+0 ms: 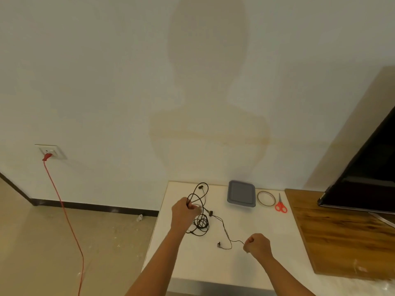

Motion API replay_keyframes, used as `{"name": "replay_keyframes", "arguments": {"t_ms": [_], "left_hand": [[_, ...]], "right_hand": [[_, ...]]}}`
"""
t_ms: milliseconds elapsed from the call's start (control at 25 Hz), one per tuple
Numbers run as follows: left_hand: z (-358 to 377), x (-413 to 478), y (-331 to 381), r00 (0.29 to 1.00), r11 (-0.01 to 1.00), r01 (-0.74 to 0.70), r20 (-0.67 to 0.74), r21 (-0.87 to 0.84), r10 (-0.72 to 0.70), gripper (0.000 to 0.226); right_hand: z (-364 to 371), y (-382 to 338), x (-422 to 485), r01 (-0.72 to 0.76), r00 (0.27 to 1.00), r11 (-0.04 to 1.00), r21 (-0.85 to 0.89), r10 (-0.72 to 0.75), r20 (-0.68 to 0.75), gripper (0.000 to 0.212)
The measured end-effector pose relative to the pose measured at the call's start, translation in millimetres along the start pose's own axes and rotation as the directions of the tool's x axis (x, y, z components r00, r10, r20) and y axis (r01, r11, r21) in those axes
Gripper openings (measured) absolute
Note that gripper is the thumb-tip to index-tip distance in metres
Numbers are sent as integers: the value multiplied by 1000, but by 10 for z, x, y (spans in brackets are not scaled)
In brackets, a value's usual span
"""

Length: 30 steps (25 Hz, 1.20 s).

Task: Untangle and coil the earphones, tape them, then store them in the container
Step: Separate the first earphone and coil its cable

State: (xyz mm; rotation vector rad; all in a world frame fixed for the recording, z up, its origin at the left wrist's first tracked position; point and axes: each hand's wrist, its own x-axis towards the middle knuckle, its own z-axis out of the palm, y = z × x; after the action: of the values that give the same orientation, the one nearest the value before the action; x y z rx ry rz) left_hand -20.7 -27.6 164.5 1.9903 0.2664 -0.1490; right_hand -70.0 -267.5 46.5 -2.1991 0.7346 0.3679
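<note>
Four steps in the task; none reads as finished. Step in hand: untangling, early.

Left hand (184,210): fingers curled round several loops of the earphones (202,223), raised just above the table (245,265). Right hand (257,243): closed in a fist, pinching one strand of the same cable near the table's front. Between the hands the cable runs loose across the surface. A knotted bunch lies below the left hand, one earbud sits near the right hand, and another is at the top of the raised loop. No neat coil visible.

Left to do, as judged: free the knot, coil, tape, store. Tape (266,198) lies flat and untouched, just right of the container (241,193). Scissors (280,205), red-handled, lie just beside the tape. Container is grey, squarish, at the table's far edge, well apart from both hands, with no cable on it. Whether a lid is on it, cannot tell.

Surface: small white table set against a pale wall (106,82). A wooden top (342,231) adjoins it on the right and carries a dark screen (363,178).

Room: socket (53,149) low on the wall at left, with a red cord (47,156) plugged in and hanging down to a pale floor (42,231). Dark skirting runs along the wall's base. A person's shadow (207,103) falls on the wall above the table.
</note>
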Motion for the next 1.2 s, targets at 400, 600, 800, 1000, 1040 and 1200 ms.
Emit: {"name": "replay_keyframes", "arguments": {"t_ms": [400, 600, 800, 1000, 1040, 1200], "left_hand": [[240, -41, 150, 990, 997, -72, 119, -7, 72, 38], [-97, -30, 337, 997, 984, -67, 42, 168, 60, 27], [-408, -144, 511, 990, 957, -140, 37, 252, 135, 20], [-337, -367, 719, 962, 962, -254, 133, 99, 240, 29], [-304, -420, 772, 944, 941, -312, 155, 130, 292, 29], [-240, -549, 898, 902, 888, -428, 135, 168, 409, 27]], "right_hand": [[-158, -950, -347, 561, 753, 773, 296, -625, 205, 17], [-422, -865, -250, 500, 861, 854, 145, -474, -183, 14], [-638, -504, -123, 201, 971, 979, 43, -194, -137, 34], [-653, -1025, -557, 548, 815, 788, 280, -579, 35, 62], [-646, -1170, -659, 621, 733, 715, 321, -675, 87, 60], [-674, -1565, -927, 681, 587, 584, 442, -796, 147, 28]]}}
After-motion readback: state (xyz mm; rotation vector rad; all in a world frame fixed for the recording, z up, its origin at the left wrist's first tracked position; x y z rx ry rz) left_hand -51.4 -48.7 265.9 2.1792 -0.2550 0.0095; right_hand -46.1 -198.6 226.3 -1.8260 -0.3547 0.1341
